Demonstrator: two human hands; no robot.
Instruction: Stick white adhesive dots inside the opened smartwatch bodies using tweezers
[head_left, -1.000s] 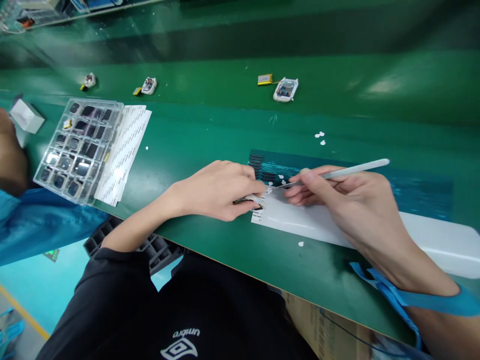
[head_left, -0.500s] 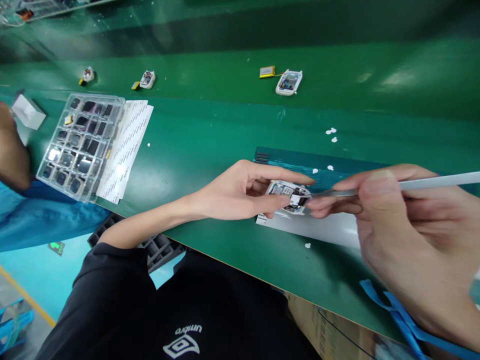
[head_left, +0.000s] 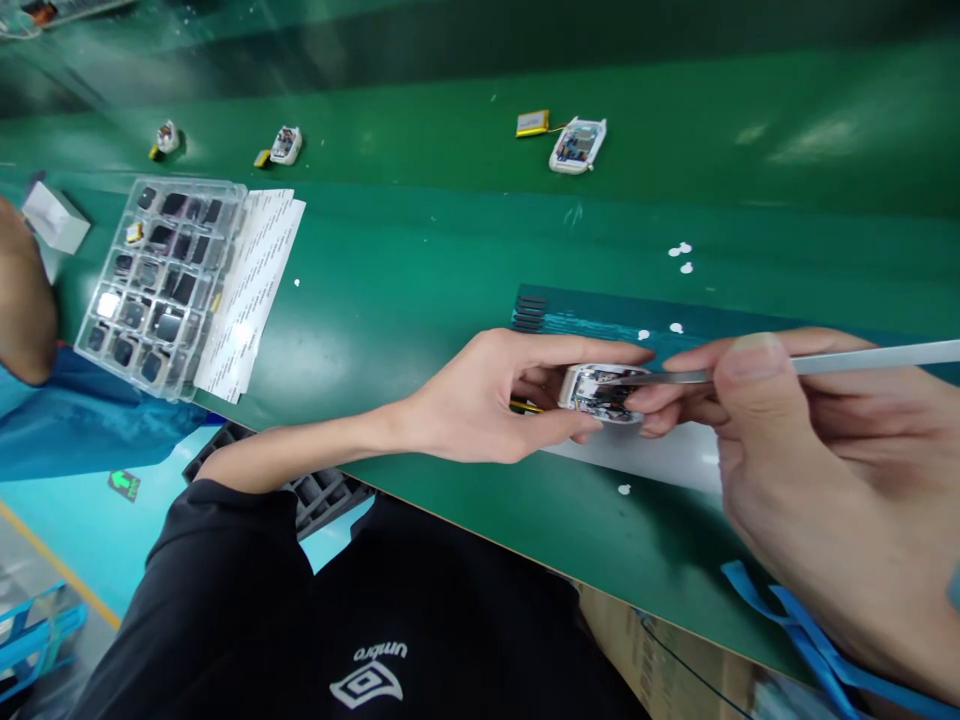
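Observation:
My left hand grips an opened smartwatch case between thumb and fingers, its circuit board facing up. A sliver of yellow, perhaps a battery, shows under the left fingers. In my right hand is a pair of metal tweezers, pinched between thumb and forefinger. The tweezers' tip reaches into the case, over the board; whether it grasps a small part I cannot tell. Right fingertips touch or nearly touch the case's right end. Below both hands lie a blue film sheet with black strips and a white sheet.
Another opened watch case with a wired yellow battery lies behind, and two similar ones stand farther left. A clear tray of watch parts rests on white printed sheets. White dots are scattered about. A co-worker's arm is at left.
My left hand has shifted slightly right and tipped the watch case. The white piece seen at the tweezers' tip before no longer shows there. The right hand stays nearly in place.

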